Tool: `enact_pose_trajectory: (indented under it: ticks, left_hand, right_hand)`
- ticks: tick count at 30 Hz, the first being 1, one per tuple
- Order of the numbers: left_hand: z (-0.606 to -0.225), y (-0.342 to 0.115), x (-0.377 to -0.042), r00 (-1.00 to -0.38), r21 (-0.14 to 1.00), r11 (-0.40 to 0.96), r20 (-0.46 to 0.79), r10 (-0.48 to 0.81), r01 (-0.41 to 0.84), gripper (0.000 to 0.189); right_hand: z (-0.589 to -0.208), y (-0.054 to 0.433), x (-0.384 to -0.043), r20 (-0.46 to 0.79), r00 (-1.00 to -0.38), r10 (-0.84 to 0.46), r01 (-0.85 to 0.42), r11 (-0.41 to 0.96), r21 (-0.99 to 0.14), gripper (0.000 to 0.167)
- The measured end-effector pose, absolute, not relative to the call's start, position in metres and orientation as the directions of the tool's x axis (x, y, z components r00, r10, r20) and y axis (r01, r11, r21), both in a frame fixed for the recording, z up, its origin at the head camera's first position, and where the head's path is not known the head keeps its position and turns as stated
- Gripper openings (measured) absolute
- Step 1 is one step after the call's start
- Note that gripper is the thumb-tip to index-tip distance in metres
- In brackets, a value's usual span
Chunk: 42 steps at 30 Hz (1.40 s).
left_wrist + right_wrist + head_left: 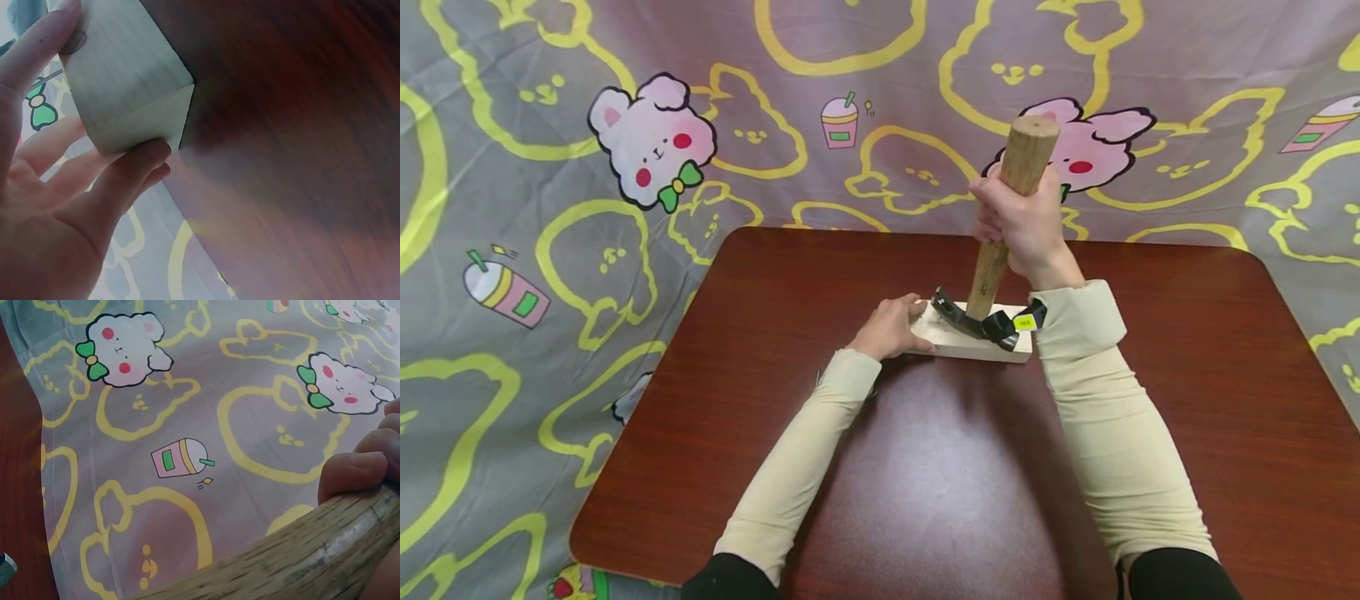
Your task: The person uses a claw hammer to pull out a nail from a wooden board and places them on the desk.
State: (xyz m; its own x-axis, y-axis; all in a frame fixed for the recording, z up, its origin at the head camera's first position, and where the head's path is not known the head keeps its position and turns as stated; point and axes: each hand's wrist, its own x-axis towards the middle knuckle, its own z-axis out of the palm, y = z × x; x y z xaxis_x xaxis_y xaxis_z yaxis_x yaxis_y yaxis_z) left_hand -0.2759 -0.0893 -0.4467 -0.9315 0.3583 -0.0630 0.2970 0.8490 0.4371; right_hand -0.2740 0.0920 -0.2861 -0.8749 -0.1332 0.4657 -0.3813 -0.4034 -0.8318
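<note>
My right hand (1021,218) grips the upper part of a hammer's wooden handle (987,279), its butt end sticking out above the fist. The handle stands nearly upright, leaning right at the top. At its foot the dark hammer head (964,320) is low over a pale wooden block (970,348); exact contact cannot be told. The head's slim end curves up to the left. My left hand (891,327) holds the block's left end, thumb on the near side. In the left wrist view, fingertips press on the block (134,75). Fingers wrap the handle (312,550) in the right wrist view.
The block lies on a reddish-brown table (760,367) with rounded corners. A patterned cloth (895,92) hangs behind and to the left of it. A small black piece with a yellow label (1025,322) shows by the right cuff.
</note>
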Motion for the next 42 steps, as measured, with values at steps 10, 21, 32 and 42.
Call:
enact_pose_trajectory:
  ticks: [10, 21, 32, 42]
  left_hand:
    - [-0.448, -0.091, -0.277, -0.917, 0.414, 0.844, -0.049, 0.395, 0.342, 0.084]
    - [-0.446, -0.093, -0.277, -0.906, 0.384, 0.847, -0.057, 0.420, 0.368, 0.084]
    - [-0.444, -0.091, -0.277, -0.894, 0.386, 0.838, -0.068, 0.443, 0.385, 0.084]
    - [-0.447, -0.095, -0.277, -0.882, 0.351, 0.832, -0.034, 0.471, 0.430, 0.082]
  right_hand:
    - [-0.288, 0.098, -0.276, 0.509, -0.857, -0.083, -0.431, -0.426, -0.796, 0.028]
    - [-0.288, 0.096, -0.275, 0.511, -0.856, -0.077, -0.437, -0.423, -0.794, 0.026]
    - [-0.289, 0.106, -0.268, 0.511, -0.858, -0.048, -0.435, -0.459, -0.775, 0.025]
    - [-0.295, 0.141, -0.263, 0.553, -0.832, 0.034, -0.439, -0.649, -0.621, 0.041]
